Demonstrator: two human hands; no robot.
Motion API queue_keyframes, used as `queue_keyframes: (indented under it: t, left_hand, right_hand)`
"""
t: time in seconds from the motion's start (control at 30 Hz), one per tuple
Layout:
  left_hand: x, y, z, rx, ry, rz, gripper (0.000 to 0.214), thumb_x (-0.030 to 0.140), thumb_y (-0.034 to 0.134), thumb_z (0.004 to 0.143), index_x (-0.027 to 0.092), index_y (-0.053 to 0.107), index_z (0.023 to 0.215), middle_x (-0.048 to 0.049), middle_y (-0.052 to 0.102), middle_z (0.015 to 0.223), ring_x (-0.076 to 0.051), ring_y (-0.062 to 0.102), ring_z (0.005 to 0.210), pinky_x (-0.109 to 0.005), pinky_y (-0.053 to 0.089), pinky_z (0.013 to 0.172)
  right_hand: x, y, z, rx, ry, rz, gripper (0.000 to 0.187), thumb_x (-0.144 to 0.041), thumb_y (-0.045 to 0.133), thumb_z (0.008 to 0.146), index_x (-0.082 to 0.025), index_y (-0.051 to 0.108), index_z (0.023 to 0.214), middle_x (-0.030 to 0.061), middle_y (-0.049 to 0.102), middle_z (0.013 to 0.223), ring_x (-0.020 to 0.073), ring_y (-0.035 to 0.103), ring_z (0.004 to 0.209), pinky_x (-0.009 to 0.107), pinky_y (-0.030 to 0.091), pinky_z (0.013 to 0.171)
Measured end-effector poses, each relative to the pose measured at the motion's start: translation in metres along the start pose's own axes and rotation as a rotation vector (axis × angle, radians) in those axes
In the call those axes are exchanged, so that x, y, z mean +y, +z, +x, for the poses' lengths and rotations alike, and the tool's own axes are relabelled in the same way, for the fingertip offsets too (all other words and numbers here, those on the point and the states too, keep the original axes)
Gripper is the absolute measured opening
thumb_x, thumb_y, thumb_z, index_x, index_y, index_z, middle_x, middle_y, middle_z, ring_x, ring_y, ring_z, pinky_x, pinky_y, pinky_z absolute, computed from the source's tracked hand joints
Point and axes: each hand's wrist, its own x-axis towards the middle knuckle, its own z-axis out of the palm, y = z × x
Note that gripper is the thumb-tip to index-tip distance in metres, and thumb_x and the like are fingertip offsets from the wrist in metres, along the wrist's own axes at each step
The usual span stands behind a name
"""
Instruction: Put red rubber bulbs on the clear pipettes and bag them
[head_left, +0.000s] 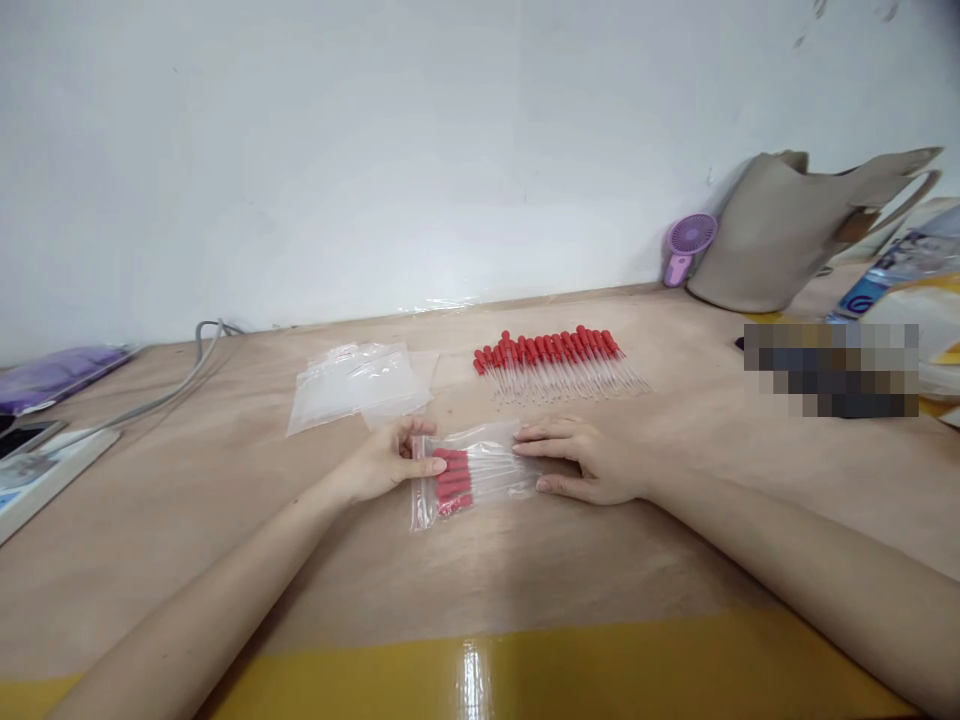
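Note:
A clear zip-lock bag point(491, 488) lies on the table with several droppers inside, their red rubber bulbs point(453, 488) toward the zip end on the left. My left hand point(386, 462) pinches that end, thumb on top and fingers curled at the upper edge. Over the bag's right end rests my right hand point(592, 462), fingers stretched out and thumb apart, lightly touching the plastic. Beyond the bag, a row of loose red-bulbed droppers point(559, 365) lies side by side, thin tips toward me. To their left is a loose stack of flat zip-lock bags point(352, 385).
At the back right stand a purple hand fan point(690, 240) and a beige bag point(780, 235), with a water bottle point(892, 265) beside them. A blurred-out dark object point(832, 370) lies nearer. On the left are a power strip point(60, 475), a grey cable point(169, 400) and a purple package point(60, 375).

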Motion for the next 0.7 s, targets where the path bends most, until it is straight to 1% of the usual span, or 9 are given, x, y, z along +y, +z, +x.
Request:
queue_keyframes:
  t: [0.07, 0.1, 0.27, 0.33, 0.43, 0.5, 0.6, 0.63, 0.7]
  left_hand:
    - [0.003, -0.005, -0.002, -0.114, -0.021, -0.065, 0.036, 0.039, 0.07, 0.063, 0.017, 0.059, 0.09, -0.0004, 0.06, 0.073, -0.015, 0.057, 0.068, -0.026, 0.047, 0.063]
    - [0.005, -0.008, -0.005, -0.14, -0.036, -0.099, 0.03, 0.039, 0.069, 0.065, 0.018, 0.059, 0.085, -0.0005, 0.06, 0.073, -0.014, 0.057, 0.067, -0.025, 0.047, 0.061]
    - [0.0, -0.032, -0.026, -0.09, -0.138, -0.261, 0.024, 0.036, 0.07, 0.066, 0.019, 0.055, 0.075, 0.0009, 0.059, 0.068, -0.012, 0.058, 0.059, -0.021, 0.049, 0.05]
    - [-0.009, -0.042, -0.028, 0.017, -0.116, -0.361, 0.023, 0.031, 0.072, 0.066, 0.018, 0.054, 0.072, -0.0008, 0.061, 0.071, -0.013, 0.061, 0.061, -0.021, 0.051, 0.05]
    - [-0.02, -0.044, -0.02, 0.308, -0.042, -0.576, 0.02, 0.02, 0.071, 0.068, 0.016, 0.051, 0.07, -0.0025, 0.063, 0.079, -0.012, 0.063, 0.067, -0.021, 0.055, 0.057]
    - [-0.02, -0.035, -0.006, 0.477, -0.013, -0.698, 0.016, 0.01, 0.066, 0.07, 0.016, 0.05, 0.069, -0.0005, 0.061, 0.072, -0.011, 0.063, 0.066, -0.021, 0.056, 0.062]
    - [-0.007, -0.011, 0.022, 0.627, -0.025, -0.847, 0.018, 0.001, 0.054, 0.076, 0.014, 0.047, 0.065, 0.0005, 0.059, 0.069, -0.007, 0.063, 0.068, -0.02, 0.054, 0.074]
    - [0.0, -0.003, 0.031, 0.669, -0.04, -0.857, 0.019, 0.0, 0.052, 0.077, 0.014, 0.047, 0.066, -0.0006, 0.06, 0.072, -0.006, 0.063, 0.069, -0.019, 0.053, 0.078]
    - [0.012, 0.011, 0.048, 0.661, -0.053, -0.826, 0.015, -0.001, 0.05, 0.077, 0.013, 0.05, 0.071, -0.0041, 0.062, 0.078, -0.007, 0.064, 0.073, -0.02, 0.051, 0.082]
  right_hand:
    - [0.0, 0.001, -0.001, 0.017, 0.017, 0.016, 0.048, -0.042, 0.054, 0.081, -0.021, 0.051, 0.125, 0.0089, 0.051, 0.128, 0.0226, 0.047, 0.116, 0.042, 0.037, 0.097]
    - [0.0, 0.001, -0.001, 0.02, 0.023, 0.025, 0.049, -0.042, 0.055, 0.081, -0.021, 0.051, 0.125, 0.0089, 0.05, 0.128, 0.0225, 0.047, 0.116, 0.041, 0.037, 0.097]
    - [-0.001, 0.0, -0.002, 0.028, 0.022, 0.049, 0.051, -0.043, 0.057, 0.079, -0.023, 0.051, 0.125, 0.0089, 0.051, 0.127, 0.0231, 0.048, 0.115, 0.042, 0.039, 0.096]
    - [-0.001, 0.0, -0.002, 0.031, 0.019, 0.047, 0.05, -0.043, 0.058, 0.079, -0.023, 0.052, 0.124, 0.0093, 0.051, 0.126, 0.0233, 0.048, 0.115, 0.043, 0.039, 0.096]
    - [-0.001, 0.0, -0.002, 0.028, 0.021, 0.042, 0.049, -0.043, 0.057, 0.079, -0.022, 0.053, 0.123, 0.0094, 0.051, 0.126, 0.023, 0.048, 0.114, 0.042, 0.038, 0.096]
    - [-0.001, 0.0, -0.001, 0.026, 0.027, 0.043, 0.048, -0.043, 0.057, 0.079, -0.022, 0.054, 0.122, 0.0092, 0.052, 0.126, 0.0228, 0.048, 0.114, 0.042, 0.039, 0.096]
    - [-0.001, 0.0, -0.001, 0.027, 0.03, 0.042, 0.048, -0.044, 0.057, 0.079, -0.022, 0.054, 0.121, 0.0091, 0.052, 0.125, 0.023, 0.048, 0.114, 0.042, 0.039, 0.096]
    - [-0.001, 0.0, -0.001, 0.03, 0.028, 0.042, 0.048, -0.044, 0.057, 0.079, -0.022, 0.055, 0.121, 0.0092, 0.052, 0.125, 0.023, 0.048, 0.114, 0.042, 0.039, 0.096]
    - [0.0, 0.0, -0.001, 0.036, 0.02, 0.039, 0.047, -0.044, 0.058, 0.079, -0.021, 0.055, 0.12, 0.0095, 0.052, 0.125, 0.023, 0.049, 0.113, 0.042, 0.04, 0.095]
